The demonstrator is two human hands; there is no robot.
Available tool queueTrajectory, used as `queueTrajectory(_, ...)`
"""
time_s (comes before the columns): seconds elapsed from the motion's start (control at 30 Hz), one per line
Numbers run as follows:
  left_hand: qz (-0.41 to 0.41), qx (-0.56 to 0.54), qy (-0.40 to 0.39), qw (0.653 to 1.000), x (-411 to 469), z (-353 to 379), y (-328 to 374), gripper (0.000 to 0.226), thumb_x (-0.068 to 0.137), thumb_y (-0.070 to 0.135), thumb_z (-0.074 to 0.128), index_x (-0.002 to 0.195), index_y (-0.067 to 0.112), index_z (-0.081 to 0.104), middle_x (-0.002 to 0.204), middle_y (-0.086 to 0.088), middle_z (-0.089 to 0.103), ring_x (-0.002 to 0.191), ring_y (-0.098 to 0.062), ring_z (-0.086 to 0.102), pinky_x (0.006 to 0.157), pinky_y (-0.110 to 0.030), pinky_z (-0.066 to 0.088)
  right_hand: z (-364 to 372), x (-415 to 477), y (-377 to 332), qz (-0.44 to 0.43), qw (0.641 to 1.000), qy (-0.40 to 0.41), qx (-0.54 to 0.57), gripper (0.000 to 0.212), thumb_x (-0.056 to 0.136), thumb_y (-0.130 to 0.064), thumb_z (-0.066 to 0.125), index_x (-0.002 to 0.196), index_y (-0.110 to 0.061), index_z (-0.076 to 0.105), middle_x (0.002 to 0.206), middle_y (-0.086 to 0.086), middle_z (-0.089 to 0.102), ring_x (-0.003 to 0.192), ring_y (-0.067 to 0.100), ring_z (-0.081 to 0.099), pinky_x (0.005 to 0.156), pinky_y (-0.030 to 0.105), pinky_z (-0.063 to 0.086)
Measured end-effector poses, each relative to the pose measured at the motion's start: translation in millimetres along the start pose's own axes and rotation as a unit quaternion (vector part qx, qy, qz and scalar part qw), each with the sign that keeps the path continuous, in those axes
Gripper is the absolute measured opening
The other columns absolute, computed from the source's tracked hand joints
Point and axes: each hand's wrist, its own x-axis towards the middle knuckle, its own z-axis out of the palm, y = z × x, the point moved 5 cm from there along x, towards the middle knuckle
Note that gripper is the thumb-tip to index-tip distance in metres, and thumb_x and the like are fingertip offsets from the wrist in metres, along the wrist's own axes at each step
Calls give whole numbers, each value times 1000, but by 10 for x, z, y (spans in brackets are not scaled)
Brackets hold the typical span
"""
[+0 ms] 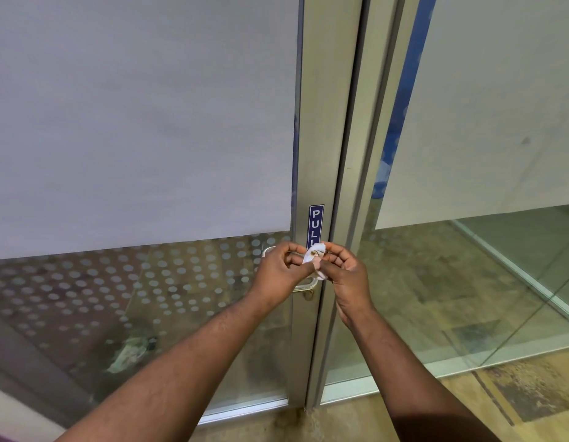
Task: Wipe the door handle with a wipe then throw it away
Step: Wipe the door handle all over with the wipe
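A small crumpled white wipe (315,254) with brownish marks is pinched between both hands in front of the door. My left hand (281,272) grips its left edge. My right hand (347,273) grips its right edge. Behind the hands is the metal door handle (304,286), mostly hidden; only its lower curve and an upper end near the left fingers show. The handle sits on the aluminium stile of a glass door (318,154).
A blue PULL sticker (315,223) is on the stile just above the hands. The door glass (133,122) is frosted above, dotted below. A fixed glass panel (484,122) stands to the right. The tan floor (516,393) lies below.
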Motion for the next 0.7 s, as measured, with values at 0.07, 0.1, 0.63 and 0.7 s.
queueTrajectory(0.07,-16,1,19,1000,15,-8,-19,23,85,7,79,98,20,66,67,7,71,58,-1,63,61,-23,48,6,3,27,16,1000,-5,3,34,77,-4,77,112,-2,73,94,15,78,76,18,71,70,28,57)
queueTrajectory(0.1,-23,2,26,999,31,-19,-27,26,85,0,74,97,21,66,63,8,69,55,-1,60,62,-26,46,-2,8,39,23,1000,-4,1,25,82,-2,75,107,-3,74,91,15,78,73,17,70,70,29,56)
queueTrajectory(0.63,15,115,38,993,172,-150,-14,26,91,11,69,110,28,63,84,5,72,75,-10,69,70,-25,56,-85,19,168,27,996,-5,-81,20,84,7,71,95,-9,75,81,10,77,63,20,66,51,26,50)
queueTrajectory(0.7,109,180,89,974,155,-285,138,17,93,19,66,107,28,65,92,8,71,84,-9,68,76,-31,57,-186,50,207,17,995,38,-85,21,85,9,70,90,-11,74,78,8,75,60,17,69,47,24,51)
